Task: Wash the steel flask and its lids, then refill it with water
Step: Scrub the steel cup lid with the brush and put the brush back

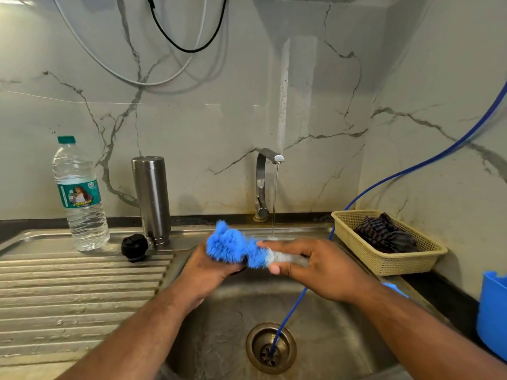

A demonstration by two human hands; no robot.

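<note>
Grey-veined marble panels back a stainless steel sink (315, 319) with a ribbed drainboard (76, 283) to its left. Thin water stream falls from the bent steel tap (263, 182) onto a bottle brush (236, 246): fluffy blue bristles, grey-white toward the handle end. Left hand (208, 270) is closed around something dark under the bristle head, mostly hidden. Right hand (315, 267) grips the brush's pale section, fingers curled. Steel flask (152, 198), a brushed cylinder, stands upright on the sink ledge; a black knobbed lid (134, 246) lies just beside its base. Clear ribbed plastic water bottle (79, 196) stands further left. Woven beige basket (389, 242) holds dark striped cloth on the counter (439, 292) at right.
</note>
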